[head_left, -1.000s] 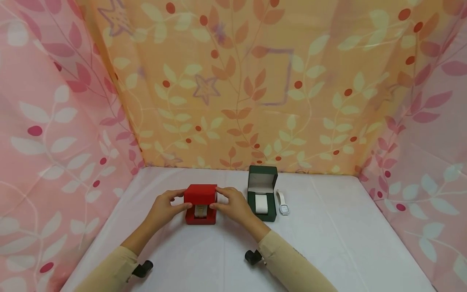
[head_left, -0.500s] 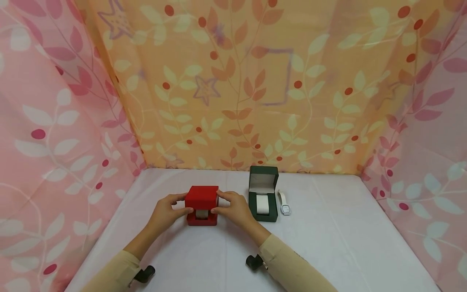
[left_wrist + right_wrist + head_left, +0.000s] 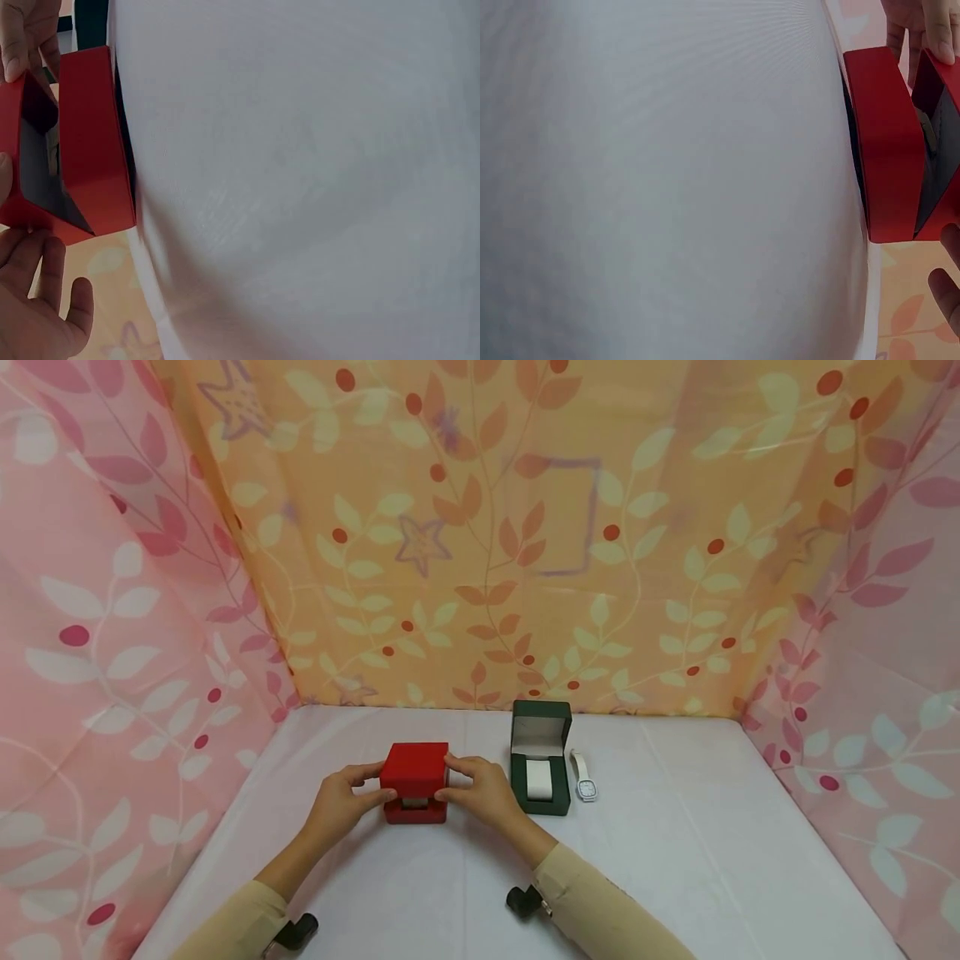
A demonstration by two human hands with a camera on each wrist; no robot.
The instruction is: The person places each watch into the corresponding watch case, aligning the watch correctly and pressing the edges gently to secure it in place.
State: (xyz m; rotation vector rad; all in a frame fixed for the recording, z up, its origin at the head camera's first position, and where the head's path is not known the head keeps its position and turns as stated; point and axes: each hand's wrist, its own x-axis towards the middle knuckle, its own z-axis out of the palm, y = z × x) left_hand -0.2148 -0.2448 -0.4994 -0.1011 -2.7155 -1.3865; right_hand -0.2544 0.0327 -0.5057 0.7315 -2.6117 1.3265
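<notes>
A red watch box (image 3: 416,816) stands on the white table, its lid (image 3: 415,768) tilted partway down over the base. My left hand (image 3: 341,797) pinches the lid's left side, thumb at the front edge. On the other side my right hand (image 3: 483,789) grips the lid the same way. Through the narrow gap in the right wrist view, the lid's grey lining (image 3: 937,180) and a sliver of a pale item (image 3: 928,133) show; most of the inside is hidden. In the left wrist view the base (image 3: 96,142) sits flat, with the lid (image 3: 9,127) raised at an angle.
Right of my right hand stands a green watch box (image 3: 541,714) with its lid up and a white cushion (image 3: 537,779) inside. A white-strapped watch (image 3: 586,787) lies beside it. Floral curtains (image 3: 480,527) hang behind the table and along both sides.
Both hands have tipped the red lid further down, so the gap at the front is narrower and the contents are now mostly covered. The green box and the white watch stay put.
</notes>
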